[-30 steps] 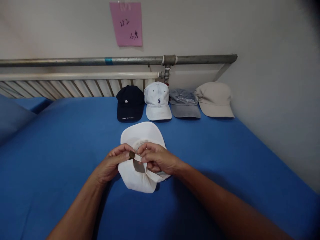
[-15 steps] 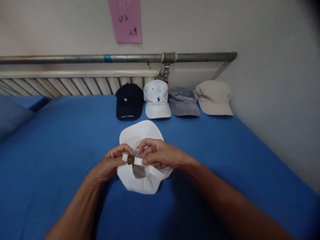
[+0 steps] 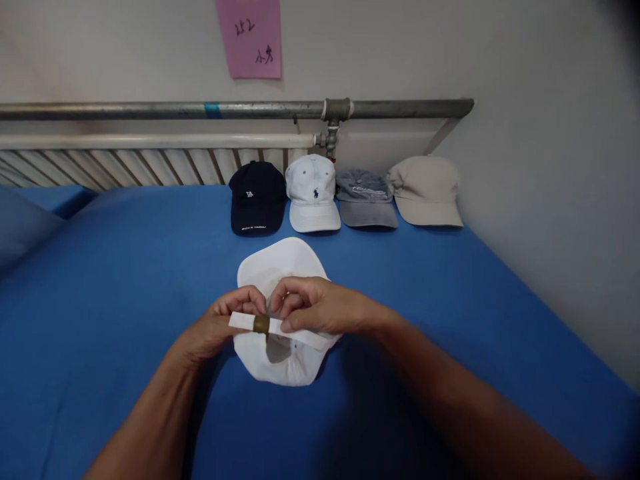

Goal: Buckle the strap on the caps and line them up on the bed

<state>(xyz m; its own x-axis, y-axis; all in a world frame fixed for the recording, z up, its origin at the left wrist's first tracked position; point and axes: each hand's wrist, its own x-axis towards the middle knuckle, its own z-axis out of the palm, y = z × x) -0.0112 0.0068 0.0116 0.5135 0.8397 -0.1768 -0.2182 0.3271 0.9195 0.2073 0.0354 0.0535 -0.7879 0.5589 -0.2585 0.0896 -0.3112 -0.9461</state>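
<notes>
White fabric: a cap [image 3: 287,257] lies upturned on the blue sheet [image 3: 125,300], brim pointing away from the person, opening at the back towards them. Left hand [image 3: 217,327] pinches the buckle end of the white strap [image 3: 306,336]; thumb tip hidden behind the band. Strap's loose end runs leftward out of the brass-toned buckle [image 3: 261,324], across the left thumb. Right hand [image 3: 323,305] grips the strap just right of the buckle, thumb on top, fingers curled. Beyond the brim, four caps in a row, brims forward: navy cap [image 3: 257,199], pale cap [image 3: 313,200], grey cap [image 3: 369,203], beige cap [image 3: 427,190]. Radiator [image 3: 200,167] behind, pink paper [image 3: 250,40] on the wall above.
</notes>
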